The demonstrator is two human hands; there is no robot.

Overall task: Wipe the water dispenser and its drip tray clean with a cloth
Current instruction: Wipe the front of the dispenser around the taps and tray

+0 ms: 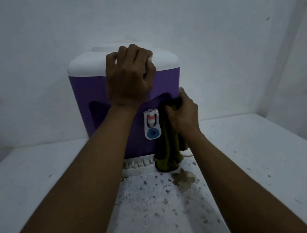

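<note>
Left hand (130, 75): fingers curled, holding the water dispenser (90, 88) top.
Right hand (183, 111): squeezes the cloth (168, 152) against its front.

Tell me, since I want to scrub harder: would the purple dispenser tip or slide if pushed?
Likely tippable: the dispenser stands tall, and the left hand holds its top, seemingly bracing it. It might slide, since the counter looks smooth. The cloth in the right hand hangs limp, cushioning little.

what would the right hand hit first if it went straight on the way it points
The right hand would likely press its cloth into the purple dispenser, right of the tap.
</note>
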